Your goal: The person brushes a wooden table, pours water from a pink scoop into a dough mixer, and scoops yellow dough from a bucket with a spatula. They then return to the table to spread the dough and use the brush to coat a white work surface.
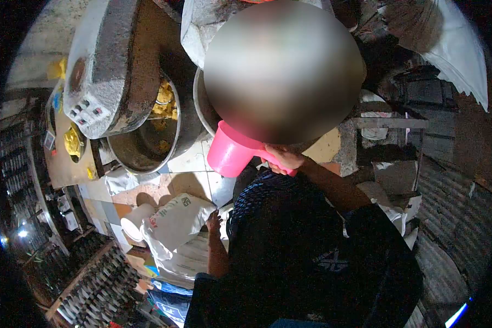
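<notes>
My right hand (285, 158) grips the handle of a pink plastic dipper (228, 156), fingers wrapped round it. The dipper is held in front of me, its rim meeting a blurred patch that hides whatever lies there. Part of a metal bowl's rim (205, 109) shows at the left of that patch. Lower down at my left side is my left hand (214, 220), fingers slightly bent and apart, fingertips right by the corner of a full white sack (175, 221) with green and red print.
Left of the dipper stands a worn mixer (101, 71) with switches, over a metal bowl (126, 156) holding yellow chunks (165, 101). A white bucket (132, 223) sits beside the sack on the tiled floor (188, 161). Corrugated metal sheets (437, 218) are at the right.
</notes>
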Tool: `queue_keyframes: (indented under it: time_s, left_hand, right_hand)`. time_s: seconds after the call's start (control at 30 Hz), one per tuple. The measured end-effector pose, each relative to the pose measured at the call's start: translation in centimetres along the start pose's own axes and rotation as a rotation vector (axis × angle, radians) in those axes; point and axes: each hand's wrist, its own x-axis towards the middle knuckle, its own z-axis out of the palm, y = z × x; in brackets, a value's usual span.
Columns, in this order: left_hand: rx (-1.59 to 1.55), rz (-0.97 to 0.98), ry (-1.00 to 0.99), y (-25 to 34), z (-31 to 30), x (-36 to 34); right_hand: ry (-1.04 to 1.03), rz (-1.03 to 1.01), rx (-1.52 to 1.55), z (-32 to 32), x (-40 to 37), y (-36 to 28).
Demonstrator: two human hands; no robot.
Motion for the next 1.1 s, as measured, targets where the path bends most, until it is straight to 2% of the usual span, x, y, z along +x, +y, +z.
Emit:
queue_keyframes:
  time_s: [0.07,0.17,0.23,0.33,0.7,0.77,0.83,0.93,1.1]
  left_hand:
    - [-0.012,0.003,-0.004,-0.6,0.0,0.2]
    - [-0.094,0.208,-0.088,-0.2,0.1,-0.7]
    - [-0.046,-0.002,0.029,0.9,0.7,-1.0]
    - [0.012,-0.047,0.055,1.7,1.0,-0.9]
    - [0.125,-0.075,0.05,1.3,0.8,0.0]
    - [0.143,-0.061,0.032,1.6,0.7,-0.4]
    - [0.048,-0.043,0.001,1.7,0.8,-1.1]
    - [0.141,-0.138,0.053,2.3,1.2,-1.0]
    - [0.076,-0.125,0.05,1.9,1.0,-0.7]
  right_hand:
    - [-0.055,0.015,0.073,0.0,0.0,-0.2]
    - [-0.074,0.023,0.119,0.0,0.1,-0.1]
    - [-0.069,0.006,0.067,0.0,0.1,0.2]
    - [-0.045,-0.007,-0.009,0.2,0.2,0.2]
    - [-0.034,0.015,-0.071,0.0,0.5,0.3]
    - [-0.053,0.068,0.053,-0.2,0.6,0.3]
    - [-0.043,0.048,0.039,0.0,0.4,0.2]
    - [-0.045,0.036,0.028,0.0,0.3,0.0]
    - [-0.051,0.01,0.065,0.1,0.6,0.4]
